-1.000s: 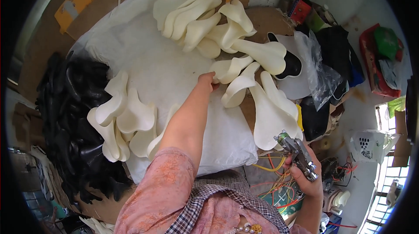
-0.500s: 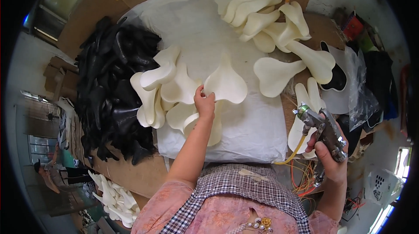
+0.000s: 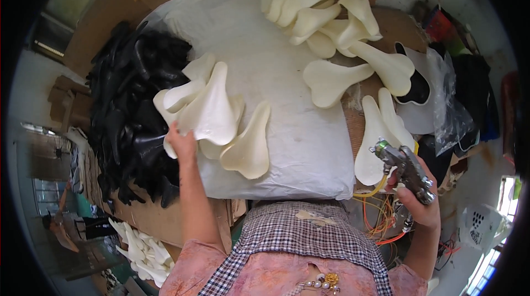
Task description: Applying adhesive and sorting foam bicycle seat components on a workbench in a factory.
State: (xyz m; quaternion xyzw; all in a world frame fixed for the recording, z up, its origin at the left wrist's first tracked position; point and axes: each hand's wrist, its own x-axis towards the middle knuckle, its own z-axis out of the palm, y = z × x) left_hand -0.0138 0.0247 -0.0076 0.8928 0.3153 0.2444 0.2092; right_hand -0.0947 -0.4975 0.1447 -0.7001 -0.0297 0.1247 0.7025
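Observation:
My left hand [image 3: 182, 140] is at the left heap, its fingers closed on the lower left edge of a cream bicycle saddle pad [image 3: 212, 113]. That pad lies over several similar pads, partly covering them. Beside it, nearer me, another cream saddle pad [image 3: 249, 147] rests tilted on the white sheet [image 3: 298, 152]. Off to the right, my right hand [image 3: 420, 199] grips a metal spray gun [image 3: 406, 168] with a yellow hose at its fitting. Below the gun's nozzle, two long cream pads [image 3: 369, 141] lie side by side on the cardboard.
A large heap of black saddle-shaped pieces [image 3: 132, 114] fills the left side. More cream pads [image 3: 301, 6] are stacked at the far right, with one single pad [image 3: 334, 82] nearer. Coloured hoses [image 3: 381, 219] hang by the table's front edge. White pieces [image 3: 143, 254] are piled low at left.
My left hand has moved left with a pad, from the middle of the sheet onto the left heap. The spray gun stays in my right hand, slightly lower. The view has shifted a little.

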